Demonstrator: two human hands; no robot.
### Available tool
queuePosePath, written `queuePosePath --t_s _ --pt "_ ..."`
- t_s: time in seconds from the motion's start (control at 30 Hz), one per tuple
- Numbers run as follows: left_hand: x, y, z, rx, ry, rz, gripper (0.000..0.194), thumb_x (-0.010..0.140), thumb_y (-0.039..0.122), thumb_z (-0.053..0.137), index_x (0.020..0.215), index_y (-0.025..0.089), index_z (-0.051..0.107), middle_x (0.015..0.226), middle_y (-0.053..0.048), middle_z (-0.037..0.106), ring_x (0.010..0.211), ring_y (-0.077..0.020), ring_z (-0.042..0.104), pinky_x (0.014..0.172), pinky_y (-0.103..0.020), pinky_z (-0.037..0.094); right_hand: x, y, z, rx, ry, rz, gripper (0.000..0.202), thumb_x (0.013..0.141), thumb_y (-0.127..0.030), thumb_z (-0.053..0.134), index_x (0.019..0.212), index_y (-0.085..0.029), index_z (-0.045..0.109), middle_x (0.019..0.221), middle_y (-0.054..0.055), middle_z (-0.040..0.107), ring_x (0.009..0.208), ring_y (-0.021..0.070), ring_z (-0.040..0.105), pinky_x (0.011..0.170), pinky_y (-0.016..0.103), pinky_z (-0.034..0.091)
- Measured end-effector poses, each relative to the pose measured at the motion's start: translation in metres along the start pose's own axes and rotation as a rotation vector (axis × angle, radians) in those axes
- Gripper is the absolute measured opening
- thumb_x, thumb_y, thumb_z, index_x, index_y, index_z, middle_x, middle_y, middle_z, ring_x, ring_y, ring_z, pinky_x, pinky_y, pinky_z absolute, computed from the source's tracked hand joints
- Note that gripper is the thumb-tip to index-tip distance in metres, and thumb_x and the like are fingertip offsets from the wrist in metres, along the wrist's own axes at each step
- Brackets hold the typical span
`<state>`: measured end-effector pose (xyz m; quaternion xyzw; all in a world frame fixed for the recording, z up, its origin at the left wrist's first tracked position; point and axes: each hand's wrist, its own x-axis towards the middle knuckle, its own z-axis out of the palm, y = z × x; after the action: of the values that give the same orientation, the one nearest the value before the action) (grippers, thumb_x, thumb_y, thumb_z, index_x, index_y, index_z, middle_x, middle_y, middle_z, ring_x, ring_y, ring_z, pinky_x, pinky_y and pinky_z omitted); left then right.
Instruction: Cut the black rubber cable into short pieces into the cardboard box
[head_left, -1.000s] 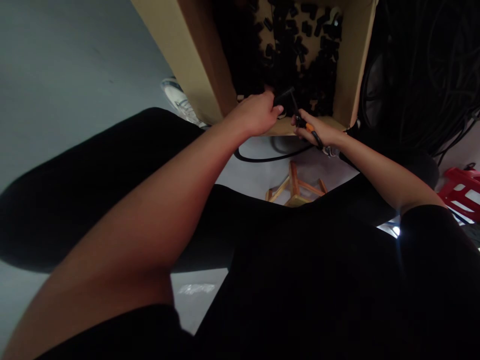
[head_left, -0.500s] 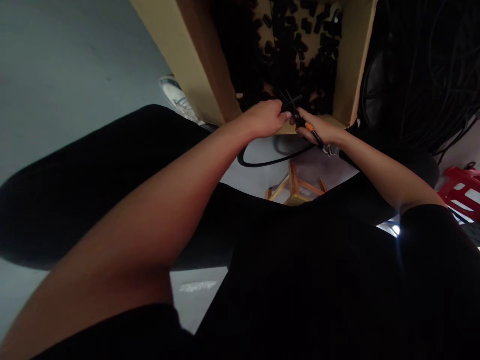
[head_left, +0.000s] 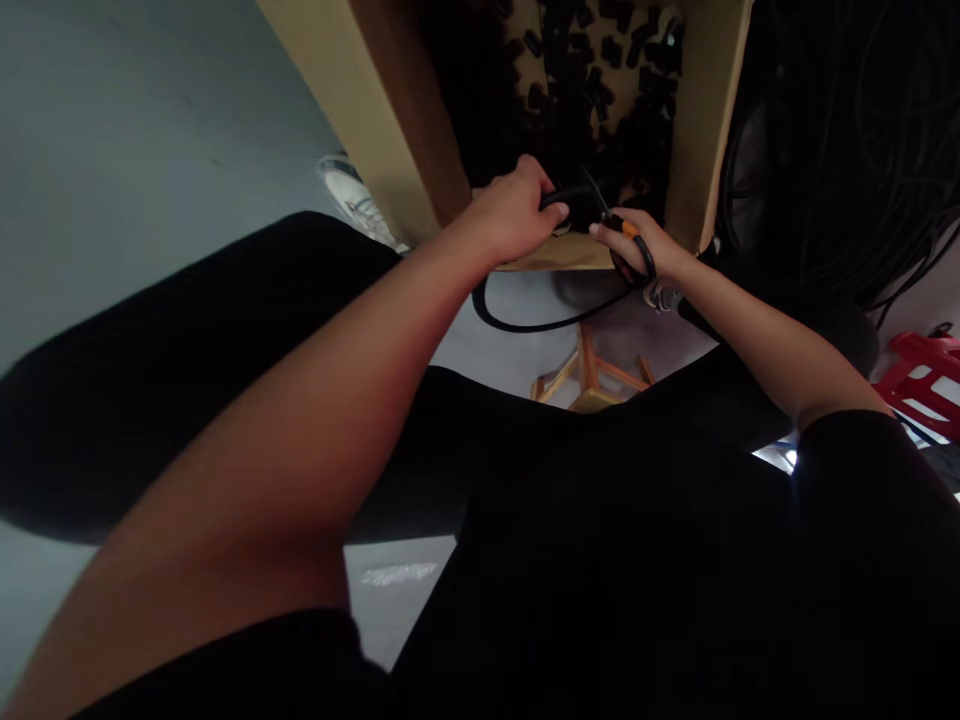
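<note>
left hand (head_left: 514,215): fist closed round a black cable (head_left: 525,322), knuckles up, at the near edge of the cardboard box (head_left: 360,110)
right hand (head_left: 637,250): fingers through the handles of the scissors (head_left: 611,225), grip closed on them; just right of the left hand, not touching it as far as I can see
scissors: black handles with an orange patch, blades pointing up and left toward the cable end by the left thumb; can't tell if blades are apart or together, too dark
black cable: runs out of the left fist, loops down below both hands in a shallow arc, comes back up toward the right wrist; hangs free over the floor
cardboard box: far centre, open top, tilted; left wall lit tan, right wall near the right hand
black pieces (head_left: 592,70): lots of short black bits piled inside the box, far of the hands
wooden stool (head_left: 592,375): on the floor below the cable loop, between the knees
red crate (head_left: 926,385): far right edge, well apart from the hands
cable pile (head_left: 847,140): dark tangle right of the box
shoe (head_left: 352,195): white, left of the box on the grey floor
</note>
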<state>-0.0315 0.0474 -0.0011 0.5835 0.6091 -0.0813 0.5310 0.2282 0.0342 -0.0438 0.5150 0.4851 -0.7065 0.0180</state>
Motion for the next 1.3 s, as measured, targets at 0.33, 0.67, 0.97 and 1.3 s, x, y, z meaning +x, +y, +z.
queuePosePath --t_s 0.33,0.67,0.97,1.3 --pt "-0.008 0.004 -0.003 0.091 -0.011 -0.133 0.082 0.129 0.072 0.03 0.184 0.021 0.065 0.147 -0.01 0.087 0.161 -0.0421 0.067 0.132 -0.057 0.049 0.009 0.009 -0.006 0.052 0.059 0.096 0.052 0.122 -0.075 0.079 0.123 -0.027 0.06 0.087 0.0 0.063 0.077 0.0235 0.07 0.064 0.033 0.065" --pt "0.003 0.001 0.004 0.123 -0.027 -0.099 0.057 0.129 0.058 0.048 0.164 0.027 0.08 0.155 -0.016 0.088 0.157 -0.0468 0.077 0.126 -0.054 0.06 0.012 0.003 -0.004 0.027 -0.041 -0.017 0.044 0.121 -0.065 0.079 0.124 -0.029 0.055 0.091 -0.003 0.059 0.077 0.0192 0.066 0.067 0.029 0.06" --pt "0.007 -0.005 0.005 0.129 -0.03 -0.087 0.062 0.132 0.068 0.046 0.163 0.025 0.078 0.146 -0.014 0.09 0.157 -0.0453 0.075 0.125 -0.056 0.06 0.004 -0.003 -0.004 -0.075 0.076 -0.018 0.063 0.12 -0.087 0.08 0.113 -0.029 0.055 0.079 -0.004 0.053 0.068 0.0193 0.061 0.059 0.029 0.058" --pt "-0.001 0.005 0.001 0.14 -0.036 -0.154 0.067 0.132 0.05 0.04 0.179 0.015 0.072 0.157 -0.016 0.089 0.156 -0.0418 0.075 0.129 -0.052 0.058 0.03 0.04 -0.005 0.021 -0.11 -0.076 0.036 0.123 -0.048 0.083 0.125 -0.028 0.053 0.089 -0.006 0.064 0.074 0.0154 0.068 0.067 0.024 0.059"
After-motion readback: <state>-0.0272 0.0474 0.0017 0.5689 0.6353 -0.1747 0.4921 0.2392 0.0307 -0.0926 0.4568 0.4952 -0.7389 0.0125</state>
